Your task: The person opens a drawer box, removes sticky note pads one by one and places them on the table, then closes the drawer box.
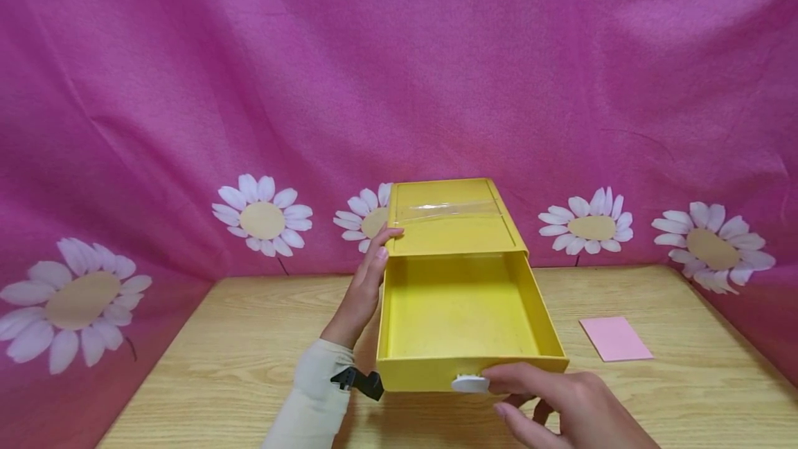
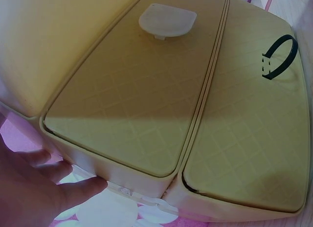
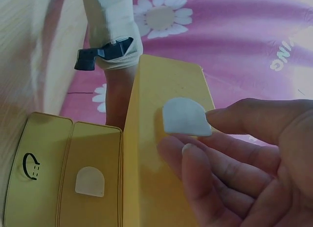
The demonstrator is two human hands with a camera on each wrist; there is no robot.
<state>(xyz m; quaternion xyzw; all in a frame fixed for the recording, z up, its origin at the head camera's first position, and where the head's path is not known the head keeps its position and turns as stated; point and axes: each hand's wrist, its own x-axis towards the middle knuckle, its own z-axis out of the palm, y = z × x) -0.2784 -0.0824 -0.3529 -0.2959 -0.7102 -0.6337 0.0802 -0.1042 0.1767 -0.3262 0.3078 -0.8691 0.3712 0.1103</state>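
Note:
A yellow drawer unit (image 1: 451, 234) stands on the table, its top drawer (image 1: 461, 303) pulled out with bare yellow floor showing. My left hand (image 1: 361, 293) rests against the unit's left side, fingertips near the top edge. In the left wrist view its fingers (image 2: 85, 190) lie spread along that side. The index fingertip of my right hand (image 1: 555, 393) touches the white knob (image 1: 470, 384) on the drawer front. The right thumb stands apart from the knob. Seen by the right wrist, the other right fingers (image 3: 234, 173) curl loosely beside the knob.
Two lower drawers sit beneath: one has a white knob (image 2: 168, 20), the other a black loop handle (image 2: 288, 56). Clear tape (image 1: 449, 210) crosses the unit's top. A pink square pad (image 1: 616, 339) lies on the wooden table (image 1: 249, 338). Behind hangs a flowered pink cloth (image 1: 399, 75).

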